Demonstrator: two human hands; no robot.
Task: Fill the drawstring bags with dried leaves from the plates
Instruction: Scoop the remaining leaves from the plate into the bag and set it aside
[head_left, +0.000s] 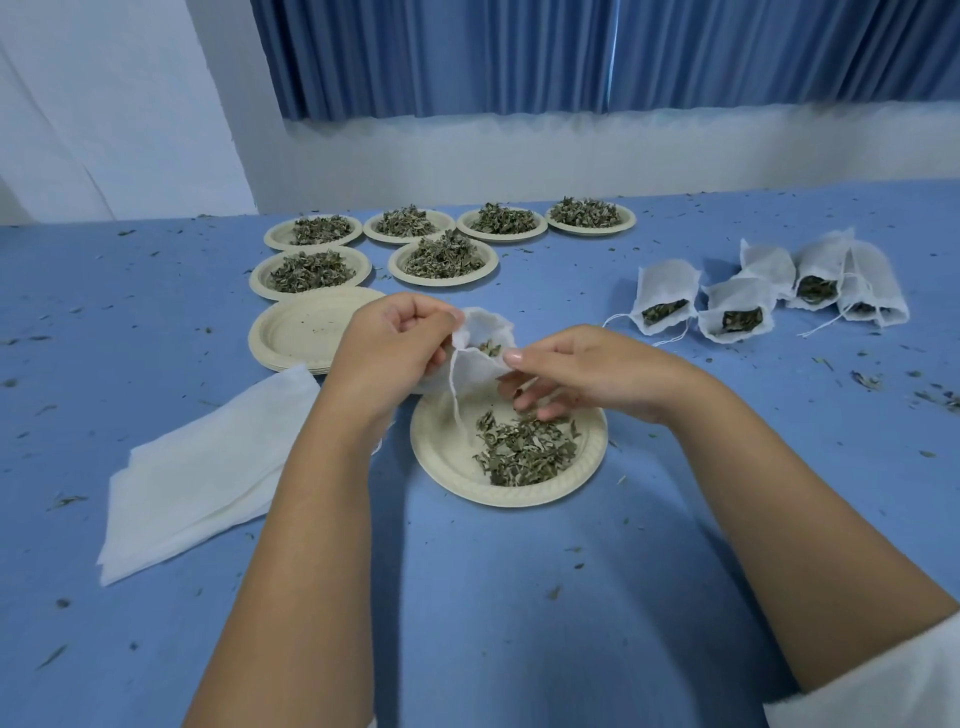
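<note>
Head view: the left hand (395, 338) pinches one side of the bag's (483, 340) mouth, fingers curled. The right hand (587, 374) pinches the opposite side between thumb and forefinger, its other fingers loosely bent. The bag hangs open between them, over the far edge of the plate (436, 467), with a few leaves inside and its string dangling. Leaves (524, 449) lie on that plate. On the table (467, 597), flat bags (208, 467) lie left, empty plates (301, 332) and six full plates (258, 275) behind, filled bags (665, 288) right.
</note>
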